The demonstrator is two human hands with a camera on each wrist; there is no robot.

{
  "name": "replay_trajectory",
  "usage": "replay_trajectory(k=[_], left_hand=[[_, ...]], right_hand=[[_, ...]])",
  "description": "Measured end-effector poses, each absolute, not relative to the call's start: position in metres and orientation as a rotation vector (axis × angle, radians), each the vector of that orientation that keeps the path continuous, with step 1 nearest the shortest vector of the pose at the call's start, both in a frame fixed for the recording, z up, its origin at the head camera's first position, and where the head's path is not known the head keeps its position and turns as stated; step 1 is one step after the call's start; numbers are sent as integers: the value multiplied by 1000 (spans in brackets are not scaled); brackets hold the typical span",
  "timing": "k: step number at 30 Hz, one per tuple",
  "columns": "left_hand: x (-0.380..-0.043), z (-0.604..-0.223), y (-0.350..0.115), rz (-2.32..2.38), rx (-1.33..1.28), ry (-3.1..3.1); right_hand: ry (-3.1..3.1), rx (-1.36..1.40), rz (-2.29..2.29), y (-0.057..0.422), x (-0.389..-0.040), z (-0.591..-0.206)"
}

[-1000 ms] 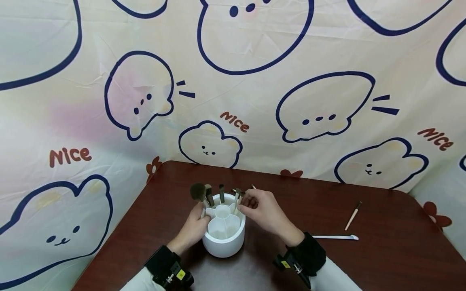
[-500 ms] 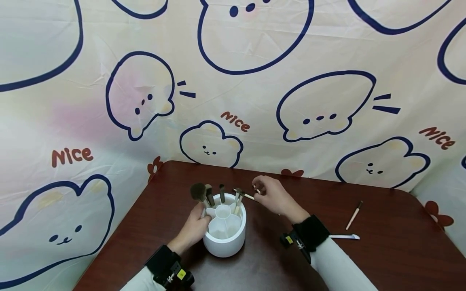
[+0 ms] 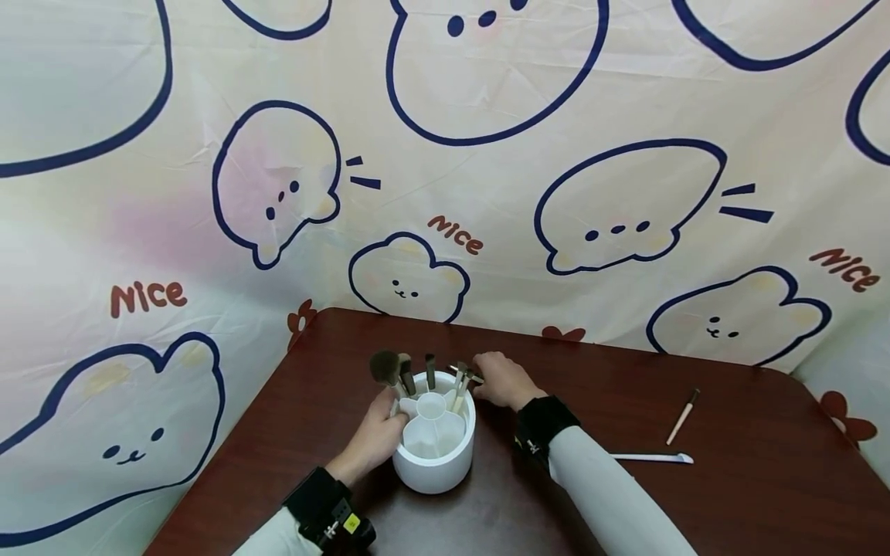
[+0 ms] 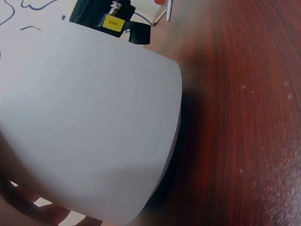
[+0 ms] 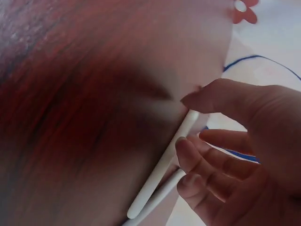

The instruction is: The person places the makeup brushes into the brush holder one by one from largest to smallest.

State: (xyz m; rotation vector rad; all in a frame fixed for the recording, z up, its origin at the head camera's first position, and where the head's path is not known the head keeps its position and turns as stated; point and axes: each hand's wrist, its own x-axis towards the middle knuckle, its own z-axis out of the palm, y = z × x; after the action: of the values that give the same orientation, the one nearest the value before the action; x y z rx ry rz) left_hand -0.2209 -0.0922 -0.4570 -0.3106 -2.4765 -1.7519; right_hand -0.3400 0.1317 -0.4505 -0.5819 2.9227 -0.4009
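A white round brush holder (image 3: 433, 472) with a petal-shaped divided insert (image 3: 431, 407) stands on the table. My left hand (image 3: 378, 429) grips its left rim; the left wrist view shows the holder's smooth wall (image 4: 94, 117) close up, fingertips at lower left. Several makeup brushes stand in the back compartments, including a big fluffy one (image 3: 385, 367). Just beyond the right rim, my right hand (image 3: 506, 380) holds a makeup brush low, its bristles partly hidden by others. In the right wrist view, the pale handle (image 5: 162, 167) runs between thumb and fingers, with a second white handle (image 5: 155, 201) behind.
To the right on the dark red-brown table (image 3: 598, 401) lie a small loose brush (image 3: 683, 417) and a slim white stick (image 3: 653, 458), partly behind the right sleeve. A printed cloth (image 3: 501, 185) hangs around the table's back and left edges.
My right hand moved away from the holder's right side with a makeup brush, turned it over, then came back lower, beside the rim. The left hand keeps its grip on the holder.
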Motion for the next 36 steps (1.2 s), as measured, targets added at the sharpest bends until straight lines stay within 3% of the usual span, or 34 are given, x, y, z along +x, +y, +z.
replay_trajectory(k=[12, 18, 25, 36], left_hand=[[-197, -413, -84, -1756, -295, -2485], [-197, -415, -84, -1780, -306, -2482], [-220, -451, -92, -1742, -304, -2501], [-224, -451, -93, -1791, -278, -2510]], right_hand=[[2880, -691, -548, 134, -325, -441], [2815, -677, -892, 150, -313, -415], [2888, -813, -1155, 176, -290, -386], [2872, -1037, -1577, 172, -234, -324]])
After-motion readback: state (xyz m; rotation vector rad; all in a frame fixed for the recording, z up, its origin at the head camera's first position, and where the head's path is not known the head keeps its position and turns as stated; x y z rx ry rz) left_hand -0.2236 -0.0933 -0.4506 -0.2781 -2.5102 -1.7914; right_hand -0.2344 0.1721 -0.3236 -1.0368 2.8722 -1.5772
